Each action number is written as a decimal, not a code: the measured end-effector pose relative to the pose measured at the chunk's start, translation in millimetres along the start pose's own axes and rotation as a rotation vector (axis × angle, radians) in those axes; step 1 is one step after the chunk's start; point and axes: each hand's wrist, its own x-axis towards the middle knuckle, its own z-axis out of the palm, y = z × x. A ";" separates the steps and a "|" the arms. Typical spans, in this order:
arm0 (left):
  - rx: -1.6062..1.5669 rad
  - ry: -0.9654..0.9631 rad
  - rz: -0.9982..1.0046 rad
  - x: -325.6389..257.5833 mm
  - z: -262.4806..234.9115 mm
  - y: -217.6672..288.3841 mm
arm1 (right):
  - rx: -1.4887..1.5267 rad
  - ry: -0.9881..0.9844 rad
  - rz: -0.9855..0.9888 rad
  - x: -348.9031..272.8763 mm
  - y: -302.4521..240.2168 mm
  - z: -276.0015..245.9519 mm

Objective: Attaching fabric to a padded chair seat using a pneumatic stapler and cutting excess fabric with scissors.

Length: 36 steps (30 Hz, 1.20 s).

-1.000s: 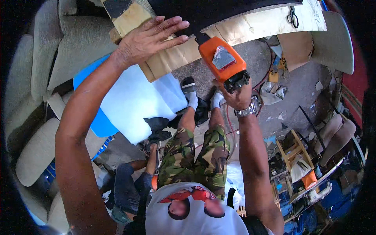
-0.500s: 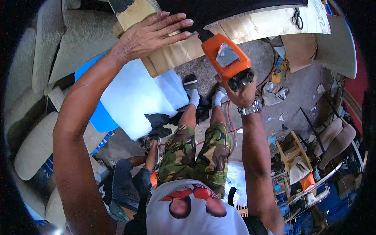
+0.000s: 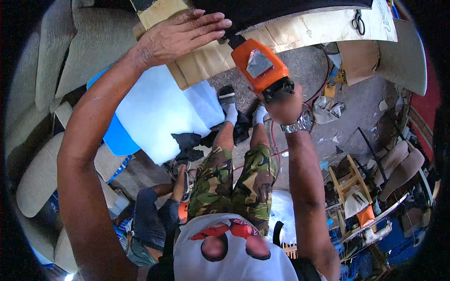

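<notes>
My right hand [image 3: 285,108] is wrapped round an orange staple gun [image 3: 272,68] with a patch of silvery tape on its top. The gun's dark nose sits against the edge of a black fabric [image 3: 286,10], which lies over a pale board [image 3: 323,32]. Just left of the nose, my left hand [image 3: 180,37] lies flat with fingers stretched out, pressing on the fabric edge and holding nothing. Brown sheet material [image 3: 194,70] hangs below that edge. Exactly where the nose meets the fabric is hard to make out.
Black-handled scissors [image 3: 358,22] lie on the board at the right. White padding [image 3: 154,112] and grey sofa cushions [image 3: 96,44] fill the left side. A red hose [image 3: 277,157] crosses the littered floor. Another person [image 3: 152,213] is at the lower left; wooden frames [image 3: 351,180] lie at the right.
The staple gun and my right hand have shifted slightly left along the fabric edge. My left hand has moved a little up and stays flat.
</notes>
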 end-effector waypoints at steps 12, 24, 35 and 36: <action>-0.048 0.018 0.005 -11.4 -8.3 -3.5 | 0.098 -0.008 0.016 0.0 -31.5 1.8; -0.262 0.050 -0.497 -1.9 -65.4 68.6 | -0.095 -0.095 0.496 -206.1 3.8 -120.0; -0.465 0.501 -0.570 372.7 -73.8 132.7 | -0.106 0.229 0.221 -128.2 197.4 -307.5; -0.366 0.550 -0.609 398.6 -73.4 119.0 | -0.067 0.197 0.210 -109.0 226.4 -321.2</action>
